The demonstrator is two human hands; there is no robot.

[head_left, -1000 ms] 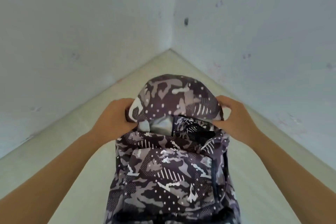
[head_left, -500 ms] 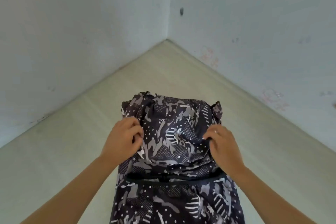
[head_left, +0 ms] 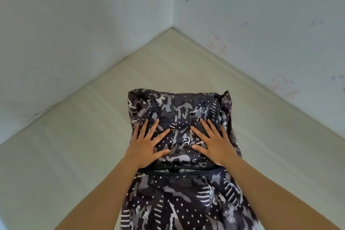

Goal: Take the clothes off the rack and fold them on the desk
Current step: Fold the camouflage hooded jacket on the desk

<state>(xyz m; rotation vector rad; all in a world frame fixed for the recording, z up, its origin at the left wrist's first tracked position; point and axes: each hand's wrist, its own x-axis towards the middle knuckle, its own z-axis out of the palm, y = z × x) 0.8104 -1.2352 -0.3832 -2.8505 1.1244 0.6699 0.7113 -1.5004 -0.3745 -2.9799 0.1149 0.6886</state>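
camouflage garment [head_left: 188,205] lies along the middle of the desk [head_left: 71,155], its nearer part running out of our view at the near edge, between our two forearms. just beyond that part a dark band [head_left: 179,169] crosses the cloth, and past it sits the portion that is doubled back over the body of the garment. our left hand [head_left: 147,145] and right hand [head_left: 214,144] both lie flat on this doubled portion, palms down, fingers straight and spread, gripping nothing. the thumbs point inward toward each other with a strip of cloth between them. the far fold edge [head_left: 175,93] looks fairly square, though its right corner puffs up a little. beyond it the desk runs on to its far corner, where two pale walls [head_left: 74,24] meet.

we judge the step in hand to be pressing this fold flat. to do it well we would sweep from the middle outward toward the left and right sides, pushing the trapped air out instead of patting in place. the cloth looks thin and slick, so it may spring back. one palm should pin the fold while the other smooths. we would flatten the puffed right corner and line up the side edges before we make any further fold.
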